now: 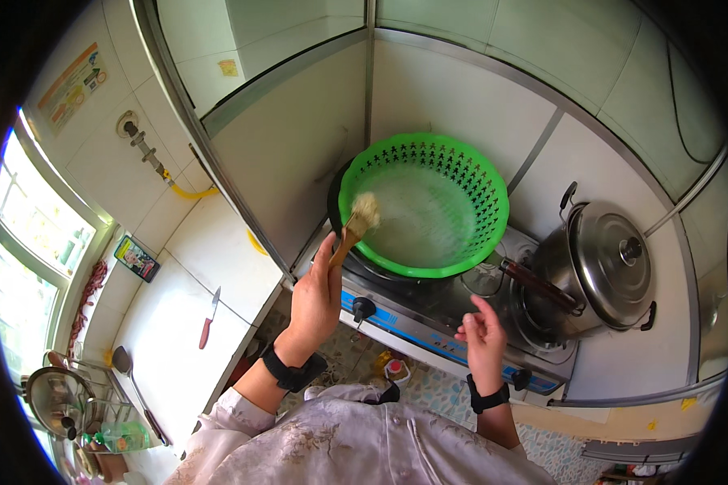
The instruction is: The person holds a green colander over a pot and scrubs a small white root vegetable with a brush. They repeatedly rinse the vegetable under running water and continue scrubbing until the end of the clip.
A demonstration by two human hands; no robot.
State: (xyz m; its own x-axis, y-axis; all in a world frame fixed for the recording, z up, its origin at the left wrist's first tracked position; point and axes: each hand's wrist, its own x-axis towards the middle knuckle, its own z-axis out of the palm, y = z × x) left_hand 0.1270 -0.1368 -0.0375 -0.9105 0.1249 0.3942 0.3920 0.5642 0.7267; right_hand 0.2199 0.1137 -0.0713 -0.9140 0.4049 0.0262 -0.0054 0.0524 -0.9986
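Note:
My left hand grips a wooden spoon or paddle whose upper end carries a clump of pale, sticky food. That end is at the left rim of a green plastic colander, which sits in a dark wok over the left burner. Cloudy whitish liquid shows inside the colander. My right hand is empty, index finger extended, in front of the gas stove and below the wok's brown handle. Each wrist wears a black band.
A lidded steel pot stands on the right burner. Metal-framed panels enclose the stove. On the white tiled counter at left lie a red-handled knife and a dark turner. A phone leans against the wall; a rack holds a steel bowl.

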